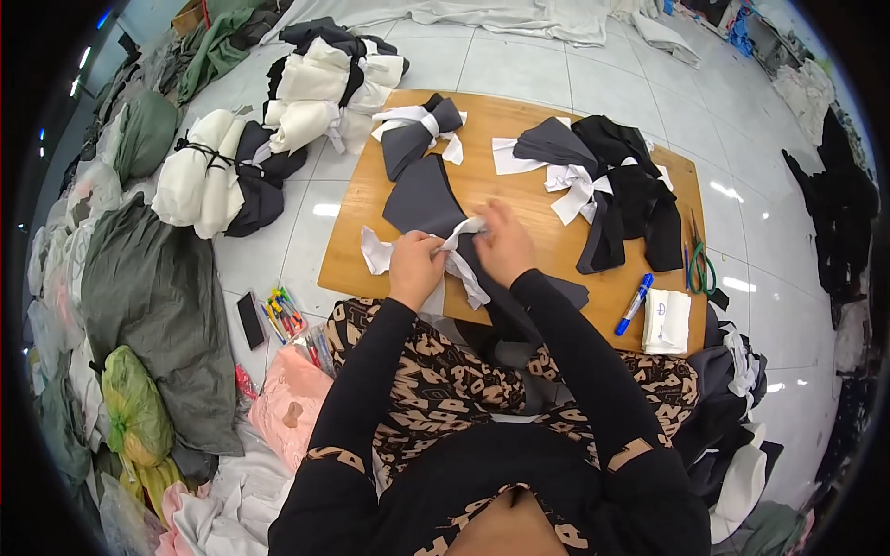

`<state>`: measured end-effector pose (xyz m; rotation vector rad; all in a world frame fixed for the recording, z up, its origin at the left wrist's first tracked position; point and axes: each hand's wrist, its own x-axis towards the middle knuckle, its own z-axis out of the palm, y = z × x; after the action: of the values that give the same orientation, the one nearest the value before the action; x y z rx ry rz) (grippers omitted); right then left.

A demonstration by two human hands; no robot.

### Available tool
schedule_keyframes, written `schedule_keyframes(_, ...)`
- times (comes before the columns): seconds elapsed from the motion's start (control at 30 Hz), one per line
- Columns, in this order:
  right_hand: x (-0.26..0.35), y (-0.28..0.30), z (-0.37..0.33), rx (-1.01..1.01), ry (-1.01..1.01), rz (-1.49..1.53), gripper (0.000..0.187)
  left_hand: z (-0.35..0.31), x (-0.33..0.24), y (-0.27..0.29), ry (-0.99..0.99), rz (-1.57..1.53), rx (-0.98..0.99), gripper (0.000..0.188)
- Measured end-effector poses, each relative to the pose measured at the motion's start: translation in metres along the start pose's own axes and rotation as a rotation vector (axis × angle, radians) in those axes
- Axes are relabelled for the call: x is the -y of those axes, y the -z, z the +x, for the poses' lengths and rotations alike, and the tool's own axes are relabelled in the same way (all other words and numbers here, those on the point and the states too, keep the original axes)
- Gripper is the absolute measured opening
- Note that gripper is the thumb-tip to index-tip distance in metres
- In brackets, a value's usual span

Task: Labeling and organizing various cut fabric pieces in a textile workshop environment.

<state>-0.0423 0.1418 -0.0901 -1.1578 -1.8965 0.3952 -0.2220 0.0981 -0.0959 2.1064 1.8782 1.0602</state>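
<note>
My left hand (416, 268) pinches a white fabric strip (467, 226) that wraps the middle of a dark grey bundle of cut fabric (425, 196). On the strip's other side, my right hand (505, 245) is closed on it too, fingers curled and slightly blurred. The bundle lies across the table's near side, its grey layers fanning out beyond my hands and back toward my lap. White ends of cloth stick out beside my left hand and hang below the wrap. Whether a knot is formed is hidden by my fingers.
On the low wooden table (508, 116) lie a tied grey bundle (408, 148), black and grey bundles (640, 213), green-handled scissors (703, 269), a blue marker (634, 304) and folded white cloth (667, 322). White fabric rolls (199, 171), a phone (250, 321) and pens (286, 313) occupy the floor leftward.
</note>
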Motion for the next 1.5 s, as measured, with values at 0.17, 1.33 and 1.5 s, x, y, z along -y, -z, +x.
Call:
schedule_keyframes(0.17, 0.008, 0.011, 0.020, 0.491, 0.043, -0.101, 0.030, 0.016, -0.008, 0.006, 0.114, -0.240, 0.111, 0.018)
schedule_keyframes(1.33, -0.115, 0.040, 0.038, 0.387, -0.184, -0.581, 0.019, 0.061, 0.020, 0.183, 0.272, -0.087, 0.649, 0.030)
schedule_keyframes(1.5, -0.125, 0.067, 0.050, 0.338, -0.231, -0.558, 0.021, 0.050, 0.048, 0.189, 0.320, 0.095, 0.674, 0.032)
